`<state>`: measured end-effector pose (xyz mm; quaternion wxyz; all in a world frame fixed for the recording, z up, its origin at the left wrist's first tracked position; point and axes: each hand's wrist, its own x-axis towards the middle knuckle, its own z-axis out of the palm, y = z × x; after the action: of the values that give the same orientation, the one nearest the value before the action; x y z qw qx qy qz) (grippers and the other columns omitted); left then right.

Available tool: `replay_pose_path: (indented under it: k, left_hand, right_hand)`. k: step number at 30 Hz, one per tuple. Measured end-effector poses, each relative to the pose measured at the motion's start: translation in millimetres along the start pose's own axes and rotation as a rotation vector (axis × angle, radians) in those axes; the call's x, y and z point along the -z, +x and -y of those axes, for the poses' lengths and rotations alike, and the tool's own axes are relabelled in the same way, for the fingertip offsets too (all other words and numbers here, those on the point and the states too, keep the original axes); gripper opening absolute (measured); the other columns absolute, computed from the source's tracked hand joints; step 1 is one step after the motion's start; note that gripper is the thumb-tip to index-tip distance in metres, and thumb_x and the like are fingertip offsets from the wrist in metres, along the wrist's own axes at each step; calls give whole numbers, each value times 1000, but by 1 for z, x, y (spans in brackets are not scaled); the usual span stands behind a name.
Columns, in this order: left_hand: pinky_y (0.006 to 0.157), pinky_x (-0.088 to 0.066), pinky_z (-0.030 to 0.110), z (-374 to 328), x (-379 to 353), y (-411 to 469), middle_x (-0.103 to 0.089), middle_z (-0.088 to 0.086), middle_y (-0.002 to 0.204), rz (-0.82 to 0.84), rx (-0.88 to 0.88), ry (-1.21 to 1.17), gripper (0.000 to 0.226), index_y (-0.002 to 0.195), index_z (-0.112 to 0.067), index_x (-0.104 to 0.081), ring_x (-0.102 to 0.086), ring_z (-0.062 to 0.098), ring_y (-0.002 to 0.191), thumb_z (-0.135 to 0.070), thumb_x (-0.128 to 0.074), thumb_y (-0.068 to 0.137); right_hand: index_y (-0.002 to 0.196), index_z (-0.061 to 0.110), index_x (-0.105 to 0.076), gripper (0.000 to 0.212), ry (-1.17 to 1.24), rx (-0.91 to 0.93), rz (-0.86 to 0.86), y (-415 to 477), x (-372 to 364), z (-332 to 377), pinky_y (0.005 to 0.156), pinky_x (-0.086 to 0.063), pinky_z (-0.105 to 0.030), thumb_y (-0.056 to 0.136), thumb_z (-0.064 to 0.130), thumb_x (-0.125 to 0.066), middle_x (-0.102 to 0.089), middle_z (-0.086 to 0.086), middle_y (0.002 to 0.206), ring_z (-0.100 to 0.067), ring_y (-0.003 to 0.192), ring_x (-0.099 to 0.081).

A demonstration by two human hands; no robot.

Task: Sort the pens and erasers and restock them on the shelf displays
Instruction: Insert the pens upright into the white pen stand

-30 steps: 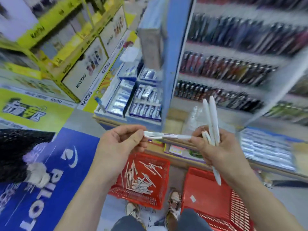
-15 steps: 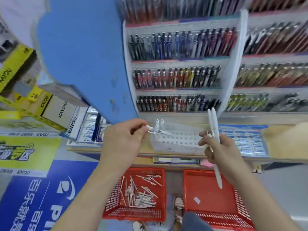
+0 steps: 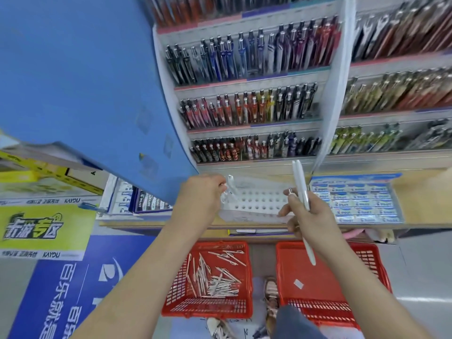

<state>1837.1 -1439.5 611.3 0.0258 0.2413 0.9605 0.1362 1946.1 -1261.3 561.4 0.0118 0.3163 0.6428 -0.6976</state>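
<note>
left hand (image 3: 199,195) curled, pinching a clear pen (image 3: 229,189) at the left end of the white hole tray (image 3: 259,201). right hand (image 3: 314,216) grips two white pens (image 3: 301,184) upright. we see the tray on a wooden ledge (image 3: 420,199) beside boxed erasers (image 3: 354,201). two red baskets on the floor below, left basket (image 3: 208,311) with loose pens (image 3: 215,277), right basket (image 3: 367,260). blue panel (image 3: 85,94) crowds the left.

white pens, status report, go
Left hand pinches one pen at left end of holed rack. Right hand grips spare white pens. Rack holes unobstructed.

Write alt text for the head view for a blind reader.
A person's left hand pinches a clear pen at a holed display tray while the right hand grips white pens. Below, one red basket holds loose pens; a second basket stands beside it.
</note>
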Motion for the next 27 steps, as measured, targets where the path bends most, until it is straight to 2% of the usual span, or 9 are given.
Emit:
replay_pose_path:
  k: [6,10,13,16,19,21,24,26,27]
  left_hand:
    - [69,-44,34,0,-12,8,-57,6,86,-7,-9,0,17,87,-7,-73,-55,25,85,-18,-60,89]
    - [73,-40,31,-2,-18,10,-56,2,90,30,-1,29,16,91,-10,-73,-54,23,91,-16,-58,90]
    - [77,-43,32,-4,-16,11,-55,1,93,75,14,67,17,96,-13,-72,-53,23,96,-20,-58,91]
    - [81,-44,32,-11,-6,7,-56,0,96,78,86,33,22,107,-17,-69,-54,20,97,-27,-59,90]
    - [74,-47,28,-30,9,-4,-58,-8,84,-14,151,-234,22,106,-24,-69,-56,11,78,-34,-59,89]
    - [65,-46,23,-46,16,-8,-61,-11,74,95,185,-514,20,100,-25,-71,-53,3,65,-37,-59,88]
    - [51,-37,14,-61,18,-10,-61,0,67,273,234,-826,18,96,-19,-69,-48,-3,49,-32,-62,87]
    - [46,-36,13,-62,19,-10,-62,14,70,291,286,-924,18,93,-10,-69,-46,0,45,-25,-65,85]
    - [46,-38,16,-62,19,-10,-61,15,69,286,315,-952,16,90,-7,-69,-46,4,46,-22,-67,85]
  right_hand:
    - [99,12,-64,18,81,-55,16,4,3,-3,37,-32,-18,99,20,-48,-61,-4,68,-12,41,-45]
    - [102,15,-64,19,158,-62,51,2,5,-4,40,-33,-21,98,26,-49,-58,-5,69,-14,44,-46]
    - [106,16,-65,23,231,-93,97,-2,8,1,42,-31,-23,97,30,-50,-56,-5,67,-15,43,-44]
    - [105,10,-66,27,336,-139,169,-5,9,8,40,-25,-20,97,29,-48,-56,-8,65,-12,43,-38]
    - [105,0,-66,34,420,-159,280,-9,8,18,40,-24,-20,94,27,-49,-59,-13,67,-13,46,-38]
    - [104,-3,-66,33,403,-141,362,-12,7,26,43,-26,-21,94,24,-48,-60,-15,69,-14,48,-39]
    - [94,2,-68,26,331,-98,442,-18,2,34,45,-32,-21,97,16,-46,-61,-18,74,-14,50,-43]
    - [86,7,-68,23,261,-54,477,-20,1,37,47,-37,-21,95,14,-49,-62,-17,76,-14,54,-46]
    - [86,7,-67,22,221,-35,490,-21,1,38,49,-39,-21,95,15,-49,-63,-14,77,-14,56,-49]
